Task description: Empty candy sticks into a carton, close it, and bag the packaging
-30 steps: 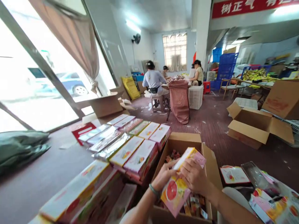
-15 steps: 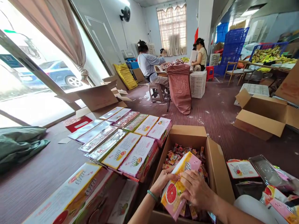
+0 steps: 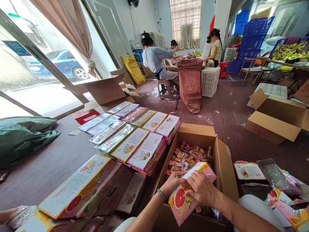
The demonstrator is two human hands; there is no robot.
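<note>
A pink and yellow packaging box with a grapefruit print (image 3: 180, 201) is tilted between my two hands, above the near part of an open cardboard carton (image 3: 225, 167). My left hand (image 3: 172, 185), with a green bracelet at the wrist, grips its left side near the upper edge. On the right, my right hand (image 3: 202, 188) has its fingers curled over the top and the thumb against the printed face. Many small wrapped sachets (image 3: 184, 156) lie loose inside the carton below. The box's underside and part of my left fingers are hidden.
Rows of printed boxes (image 3: 146, 151) stand on the floor to the left. More packaging and a clear plastic tray (image 3: 270, 172) lie at right. An open carton (image 3: 275, 119) stands farther right. People sit at a table (image 3: 172, 68) at the back.
The view has shifted, with the surroundings slightly right. Both hands still hold the packaging box, now tilted more to the right. A bit of skin and a speckled item appear at lower left.
</note>
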